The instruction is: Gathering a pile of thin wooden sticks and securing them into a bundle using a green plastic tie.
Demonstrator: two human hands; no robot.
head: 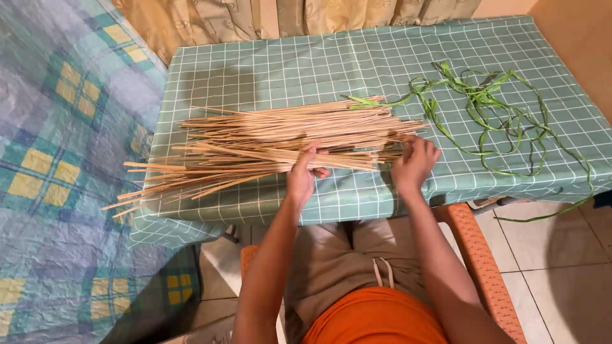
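A loose pile of long thin tan sticks (255,137) lies across a table covered in a green checked cloth (331,64); its left ends jut past the table's left edge. My left hand (304,173) grips a few sticks at the pile's near side, fingers curled over them. My right hand (414,162) rests on the right ends of the sticks, fingers closed around them.
Tangled green ribbon strips (497,108) lie on the table's right half, one strand hanging over the front edge. A bed with a blue and yellow plaid cover (57,159) stands to the left. I sit on an orange plastic chair (475,255). Curtains hang behind the table.
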